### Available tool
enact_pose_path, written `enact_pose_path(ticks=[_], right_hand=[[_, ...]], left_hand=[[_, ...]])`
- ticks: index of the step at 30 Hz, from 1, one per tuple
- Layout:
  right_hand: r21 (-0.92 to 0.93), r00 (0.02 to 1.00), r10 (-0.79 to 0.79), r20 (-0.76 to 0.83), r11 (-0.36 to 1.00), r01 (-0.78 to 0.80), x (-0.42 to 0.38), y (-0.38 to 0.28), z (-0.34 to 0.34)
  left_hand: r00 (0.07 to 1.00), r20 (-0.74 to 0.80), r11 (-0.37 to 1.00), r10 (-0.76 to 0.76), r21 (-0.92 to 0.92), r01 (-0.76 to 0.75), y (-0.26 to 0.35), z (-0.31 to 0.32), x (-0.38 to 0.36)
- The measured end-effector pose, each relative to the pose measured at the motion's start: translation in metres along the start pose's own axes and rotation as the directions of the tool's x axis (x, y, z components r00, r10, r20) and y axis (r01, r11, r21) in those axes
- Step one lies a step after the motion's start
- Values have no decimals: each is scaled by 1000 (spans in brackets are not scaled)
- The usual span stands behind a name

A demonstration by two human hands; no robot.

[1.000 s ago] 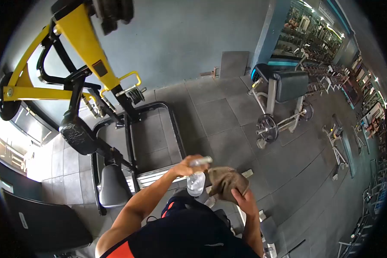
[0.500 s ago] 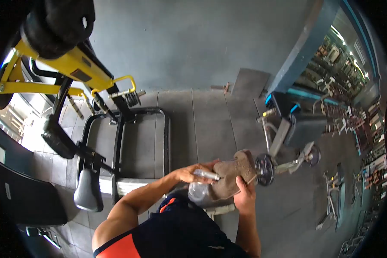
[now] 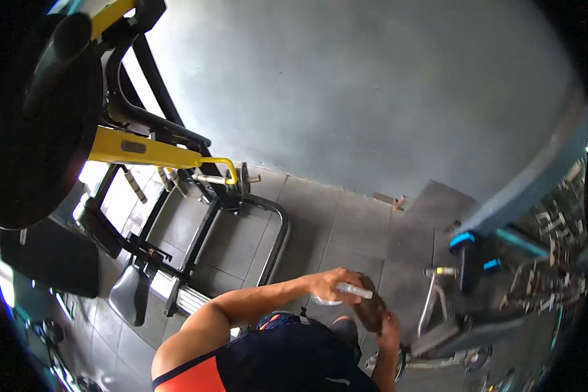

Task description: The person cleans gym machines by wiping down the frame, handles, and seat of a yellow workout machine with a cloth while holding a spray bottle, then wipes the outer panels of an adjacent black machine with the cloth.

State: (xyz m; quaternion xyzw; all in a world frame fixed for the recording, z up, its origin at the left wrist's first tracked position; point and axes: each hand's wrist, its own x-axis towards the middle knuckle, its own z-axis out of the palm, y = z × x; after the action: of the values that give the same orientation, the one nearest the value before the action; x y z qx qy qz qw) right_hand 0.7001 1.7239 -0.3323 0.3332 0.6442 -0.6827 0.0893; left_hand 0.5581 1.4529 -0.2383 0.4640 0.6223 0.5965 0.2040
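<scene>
My left hand (image 3: 331,285) is closed around a spray bottle, whose white spray head (image 3: 355,290) points to the right. Part of the bottle's pale body shows beneath the hand. A brown cloth (image 3: 370,308) hangs folded between my two hands, close to the nozzle. My right hand (image 3: 389,330) grips the cloth's lower right edge, its fingers partly hidden behind the fabric.
A yellow and black weight machine (image 3: 151,149) rises on the left, its black floor frame (image 3: 282,228) reaching toward the wall. A grey padded seat (image 3: 129,295) is at lower left. A bench with a dark pad (image 3: 477,333) stands close by on the right.
The view has swung to the right and tilted. The cloth, spread wide before, now appears narrow and folded between my hands. Both hands keep their holds.
</scene>
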Motion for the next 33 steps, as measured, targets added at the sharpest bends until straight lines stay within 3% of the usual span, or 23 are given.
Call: enact_pose_path(ticks=[2, 3, 4, 6, 7, 8, 10, 11, 13, 14, 15, 16, 17, 19, 20, 23, 25, 27, 28, 29, 30, 31, 33], right_hand=[[-151, 980, -184, 80, 969, 194, 35, -38, 27], [-214, 953, -270, 134, 932, 294, 50, -62, 39], [-391, 916, -252, 313, 844, 366, 71, -89, 45], [-612, 775, -114, 622, 547, 572, 114, -145, 62], [-638, 684, -2, 729, 358, 682, 140, -169, 75], [-692, 713, 81, 697, 337, 638, 162, -191, 95], [-391, 467, -146, 872, 366, 844, 216, -219, 114], [-281, 383, -209, 900, 395, 875, 242, -235, 134], [-47, 202, -329, 923, 424, 904, 291, -271, 175], [-185, 373, -117, 920, 711, 679, 302, -298, 190], [-166, 406, -79, 910, 830, 532, 306, -317, 208], [-135, 438, -40, 898, 923, 361, 310, -336, 226], [-96, 469, -2, 883, 978, 184, 314, -355, 244], [32, 482, 70, 873, 979, -201, 309, -393, 305], [129, 470, -42, 881, 980, -153, 302, -406, 332], [360, 290, -348, 891, 933, 13, 267, -442, 410], [575, 113, -594, 797, 802, 163, 250, -456, 464], [790, -121, -790, 601, 564, 240, 207, -482, 523], [859, -163, -856, 491, 444, 255, 176, -497, 546], [905, -284, -871, 401, 328, 272, 149, -512, 567], [953, -475, -830, 293, 213, 216, 125, -520, 605], [985, -643, -747, 170, 124, 117, 101, -528, 643], [961, -664, -747, 6, -180, 211, 14, -527, 697]], left_hand=[[998, -57, 991, 3, 133, 4, -7, -29, 22], [991, -127, 993, -36, 108, 50, -11, -47, 31], [977, -200, 992, -79, 80, 96, -17, -65, 38], [940, -307, 981, -148, 72, 178, -41, -100, 50], [919, -372, 981, -134, 83, 176, -51, -116, 54], [894, -432, 981, -116, 94, 172, -57, -131, 59], [834, -534, 976, -139, 66, 205, -60, -161, 68], [781, -538, 901, -315, 90, 425, -53, -178, 67], [651, -748, 853, -130, 250, 458, -53, -190, 54], [551, -808, 842, -207, 139, 521, -49, -198, 41], [354, -881, 892, -314, -146, 428, -41, -198, 35], [275, -910, 927, -311, -226, 300, -30, -197, 28], [202, -928, 946, -312, -283, 160, -22, -197, 19], [4, -994, 983, -106, -104, 150, -24, -193, 2], [-165, -984, 968, -74, -110, 224, -25, -190, -4], [-446, -893, 961, 64, -66, 270, -51, -189, -40], [-537, -827, 930, 166, -49, 363, -63, -193, -63], [-694, -719, 996, 31, -39, 85, -71, -204, -82], [-738, -673, 999, -45, -34, -29, -81, -207, -94], [-716, -691, 991, -95, 4, -135, -90, -209, -102], [-737, -661, 980, -142, 13, -200, -114, -208, -117], [-750, -650, 981, -119, 38, -189, -120, -209, -119], [-793, -588, 962, -162, 83, -259, -133, -209, -122]])
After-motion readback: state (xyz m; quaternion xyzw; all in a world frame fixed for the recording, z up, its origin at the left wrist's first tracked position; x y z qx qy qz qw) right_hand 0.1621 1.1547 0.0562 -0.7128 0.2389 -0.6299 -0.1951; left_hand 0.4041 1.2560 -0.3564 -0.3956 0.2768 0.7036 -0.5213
